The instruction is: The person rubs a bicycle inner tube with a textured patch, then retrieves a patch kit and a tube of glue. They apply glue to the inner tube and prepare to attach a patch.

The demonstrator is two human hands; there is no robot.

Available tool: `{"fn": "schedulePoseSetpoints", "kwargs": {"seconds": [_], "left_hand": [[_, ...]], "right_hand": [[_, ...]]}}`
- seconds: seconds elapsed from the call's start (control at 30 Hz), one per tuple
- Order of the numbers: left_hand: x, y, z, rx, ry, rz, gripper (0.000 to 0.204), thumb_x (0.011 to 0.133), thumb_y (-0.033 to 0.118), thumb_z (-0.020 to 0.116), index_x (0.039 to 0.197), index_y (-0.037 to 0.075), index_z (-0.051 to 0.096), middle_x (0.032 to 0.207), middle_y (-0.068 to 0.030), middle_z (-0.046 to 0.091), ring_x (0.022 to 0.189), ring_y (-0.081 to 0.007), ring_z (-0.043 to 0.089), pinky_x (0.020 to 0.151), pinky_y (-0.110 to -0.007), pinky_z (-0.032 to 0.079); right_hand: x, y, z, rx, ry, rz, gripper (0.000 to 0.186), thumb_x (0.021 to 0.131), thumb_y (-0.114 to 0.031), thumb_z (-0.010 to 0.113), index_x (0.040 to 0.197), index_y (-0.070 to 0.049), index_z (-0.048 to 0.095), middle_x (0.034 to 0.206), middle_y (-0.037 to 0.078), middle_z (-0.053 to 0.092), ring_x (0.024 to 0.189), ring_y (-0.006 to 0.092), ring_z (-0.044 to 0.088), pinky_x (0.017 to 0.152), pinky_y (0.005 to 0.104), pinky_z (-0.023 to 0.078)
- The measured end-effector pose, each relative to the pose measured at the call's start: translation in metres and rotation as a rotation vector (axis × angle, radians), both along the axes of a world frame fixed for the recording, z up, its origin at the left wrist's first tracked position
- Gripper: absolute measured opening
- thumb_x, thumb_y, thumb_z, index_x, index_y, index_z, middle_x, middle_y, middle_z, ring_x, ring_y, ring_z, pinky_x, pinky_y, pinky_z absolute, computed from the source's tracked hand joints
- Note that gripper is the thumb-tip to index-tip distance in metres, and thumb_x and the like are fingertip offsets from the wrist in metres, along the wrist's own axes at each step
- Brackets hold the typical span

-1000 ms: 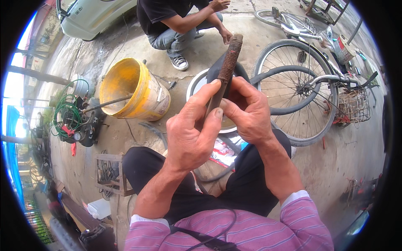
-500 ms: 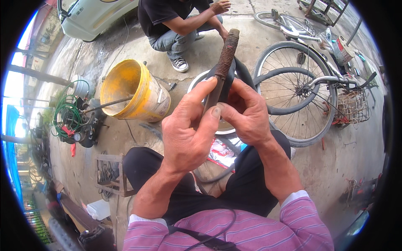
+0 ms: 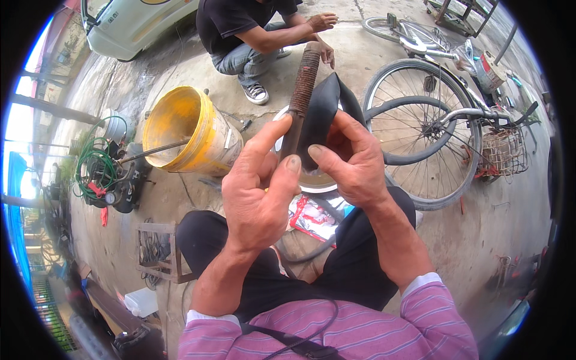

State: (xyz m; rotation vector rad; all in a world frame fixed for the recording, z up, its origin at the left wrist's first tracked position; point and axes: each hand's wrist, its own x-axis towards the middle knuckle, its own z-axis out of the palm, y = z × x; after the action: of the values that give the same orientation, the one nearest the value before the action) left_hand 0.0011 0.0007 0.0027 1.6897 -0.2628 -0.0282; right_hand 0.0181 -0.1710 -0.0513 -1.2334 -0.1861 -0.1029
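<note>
My left hand (image 3: 258,192) grips a dark flat bar (image 3: 303,81) with a rusty, ridged upper section, held upright and slightly tilted, thumb and finger along its sides. My right hand (image 3: 354,162) holds a folded black rubber inner tube (image 3: 318,111), with the thumb pressed on its face, just right of the bar. Below them are a white-rimmed basin (image 3: 318,185), partly hidden, and a red-and-white plastic packet (image 3: 309,219) on the ground between my dark-trousered knees.
A co-worker (image 3: 252,42) squats opposite. A yellow bucket (image 3: 222,144) and compressor with green hose (image 3: 120,192) lie left. A bicycle (image 3: 420,192) lies right with its tube pulled out. A metal frame (image 3: 180,258) is near my left knee; a car (image 3: 132,27) is beyond.
My left hand and the bar have shifted left, separating from the folded tube, which now shows more of its face. The co-worker's hands have moved slightly.
</note>
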Motion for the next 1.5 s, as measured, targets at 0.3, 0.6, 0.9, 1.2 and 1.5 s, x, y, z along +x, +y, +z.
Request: {"fn": "schedulePoseSetpoints", "kwargs": {"seconds": [0.3, 0.6, 0.9, 1.2, 1.5], "left_hand": [[0.000, -0.007, -0.012, -0.034, 0.007, 0.070, 0.052, 0.104, 0.004, 0.057, 0.154, -0.002, 0.046, 0.072, -0.0007, 0.060, 0.059, -0.0030, 0.048, 0.053, -0.018, 0.039], [-0.027, 0.000, -0.033, 0.053, -0.045, -0.005, 0.052, 0.103, 0.005, 0.056, 0.154, -0.003, 0.045, 0.077, -0.0037, 0.065, 0.063, -0.0053, 0.054, 0.061, -0.022, 0.045], [-0.028, -0.001, -0.013, -0.069, 0.003, 0.035, 0.053, 0.104, 0.006, 0.056, 0.154, -0.005, 0.043, 0.076, -0.0035, 0.064, 0.061, -0.0034, 0.052, 0.057, -0.020, 0.042], [-0.001, -0.008, 0.004, -0.157, 0.016, 0.107, 0.054, 0.106, 0.008, 0.056, 0.156, -0.004, 0.040, 0.073, -0.0027, 0.061, 0.055, -0.0042, 0.049, 0.050, -0.017, 0.037], [-0.012, -0.007, -0.015, -0.071, 0.085, 0.053, 0.053, 0.105, 0.008, 0.056, 0.154, -0.005, 0.043, 0.071, -0.0031, 0.063, 0.058, -0.0032, 0.051, 0.054, -0.018, 0.040]], "right_hand": [[0.003, 0.001, -0.009, -0.017, -0.004, 0.045, 0.045, 0.093, 0.004, 0.070, 0.137, 0.003, 0.062, 0.106, -0.002, 0.056, 0.097, 0.0041, 0.059, 0.085, 0.0211, 0.051], [0.004, 0.004, -0.008, 0.138, 0.045, 0.028, 0.045, 0.094, 0.004, 0.068, 0.138, 0.003, 0.062, 0.107, -0.003, 0.056, 0.097, 0.0034, 0.057, 0.084, 0.0205, 0.050], [0.006, 0.001, -0.008, 0.112, 0.057, 0.035, 0.042, 0.093, 0.003, 0.069, 0.135, 0.003, 0.062, 0.102, -0.004, 0.060, 0.089, 0.0021, 0.055, 0.080, 0.0190, 0.048], [-0.001, 0.005, -0.002, 0.156, 0.081, 0.051, 0.044, 0.094, 0.003, 0.068, 0.137, 0.002, 0.062, 0.109, -0.001, 0.068, 0.097, 0.0053, 0.062, 0.086, 0.0242, 0.054], [0.003, 0.006, -0.011, 0.117, 0.125, 0.052, 0.044, 0.094, 0.002, 0.069, 0.137, 0.003, 0.062, 0.110, 0.000, 0.068, 0.098, 0.0043, 0.061, 0.090, 0.0222, 0.051]]}}
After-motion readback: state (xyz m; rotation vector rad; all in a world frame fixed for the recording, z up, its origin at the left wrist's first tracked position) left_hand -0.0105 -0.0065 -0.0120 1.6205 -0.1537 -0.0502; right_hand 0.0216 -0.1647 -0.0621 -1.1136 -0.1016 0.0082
